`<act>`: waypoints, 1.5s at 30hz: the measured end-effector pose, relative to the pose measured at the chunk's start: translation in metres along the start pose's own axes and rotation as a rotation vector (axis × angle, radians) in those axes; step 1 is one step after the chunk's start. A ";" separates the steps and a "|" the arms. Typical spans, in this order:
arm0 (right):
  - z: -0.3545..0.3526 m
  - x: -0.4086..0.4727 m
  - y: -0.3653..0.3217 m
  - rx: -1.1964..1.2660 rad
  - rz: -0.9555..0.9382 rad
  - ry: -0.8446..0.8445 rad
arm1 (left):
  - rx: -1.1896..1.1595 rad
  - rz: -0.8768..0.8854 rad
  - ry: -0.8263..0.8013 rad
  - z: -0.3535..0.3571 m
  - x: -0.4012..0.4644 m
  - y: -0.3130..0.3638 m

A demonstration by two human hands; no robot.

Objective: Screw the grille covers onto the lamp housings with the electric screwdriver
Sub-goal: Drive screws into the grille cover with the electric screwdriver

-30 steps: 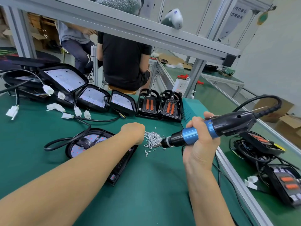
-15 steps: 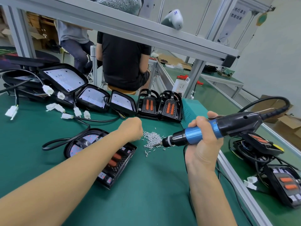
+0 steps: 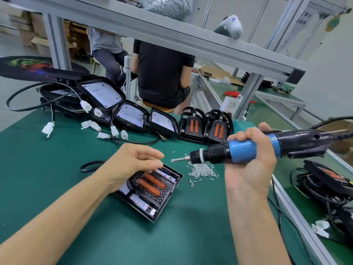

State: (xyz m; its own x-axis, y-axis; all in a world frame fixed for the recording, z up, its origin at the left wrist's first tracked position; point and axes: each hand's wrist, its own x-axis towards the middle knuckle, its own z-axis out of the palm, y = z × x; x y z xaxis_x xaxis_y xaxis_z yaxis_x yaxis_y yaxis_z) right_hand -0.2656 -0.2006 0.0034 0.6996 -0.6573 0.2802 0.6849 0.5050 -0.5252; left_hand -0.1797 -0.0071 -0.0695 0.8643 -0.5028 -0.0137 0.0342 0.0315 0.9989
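Note:
A black lamp housing [image 3: 152, 196] lies on the green mat, with a ribbed grille cover with two orange bars set in it. My left hand [image 3: 131, 163] rests on the housing's far left end, fingers loosely curved on the cover; I see nothing between thumb and fingers. My right hand [image 3: 250, 169] grips the blue and black electric screwdriver [image 3: 242, 150] in the air to the right. Its bit points left toward my left hand, just above a pile of small silver screws [image 3: 202, 170].
Several open lamp housings [image 3: 131, 115] with white connectors on cables stand in a row at the back. Two grille covers [image 3: 193, 125] lean beside them. More lamps and cables [image 3: 328, 180] lie on the lower bench at right. An aluminium frame post [image 3: 248, 92] rises behind, where two people sit.
My left hand drew back from the screw pile onto the lamp housing, and the grille cover is now in plain view. The screwdriver rose slightly and stays pointed left.

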 end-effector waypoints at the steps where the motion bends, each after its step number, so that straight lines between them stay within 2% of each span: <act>1: 0.004 -0.002 0.002 0.004 0.008 -0.006 | 0.004 0.015 0.007 0.000 -0.003 0.000; 6: 0.013 -0.010 0.009 -0.025 0.041 -0.026 | 0.045 0.084 0.011 -0.002 -0.010 0.000; 14: 0.014 -0.014 0.014 -0.033 0.034 -0.059 | -0.021 0.084 0.038 0.003 -0.016 0.001; 22: 0.005 -0.010 0.013 -0.059 0.038 -0.070 | 0.012 0.059 0.031 0.006 -0.013 -0.006; 27: -0.009 -0.008 0.016 -0.237 -0.039 -0.081 | 0.208 0.070 0.062 0.005 -0.008 -0.015; 30: -0.016 -0.008 0.023 -0.341 -0.088 -0.078 | 0.216 0.057 0.078 0.013 -0.004 -0.022; 35: -0.024 -0.009 0.034 -0.409 -0.095 -0.062 | 0.600 0.209 0.230 0.019 0.002 -0.029; 45: -0.023 -0.008 0.035 -0.428 -0.083 -0.156 | 0.636 0.226 0.207 0.019 0.002 -0.034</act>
State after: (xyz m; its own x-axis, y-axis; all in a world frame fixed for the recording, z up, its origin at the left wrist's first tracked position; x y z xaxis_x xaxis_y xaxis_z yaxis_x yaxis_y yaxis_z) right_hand -0.2524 -0.1906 -0.0354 0.6906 -0.5773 0.4357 0.6171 0.1562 -0.7712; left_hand -0.1890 -0.0256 -0.1022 0.8955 -0.3666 0.2523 -0.4029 -0.4268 0.8097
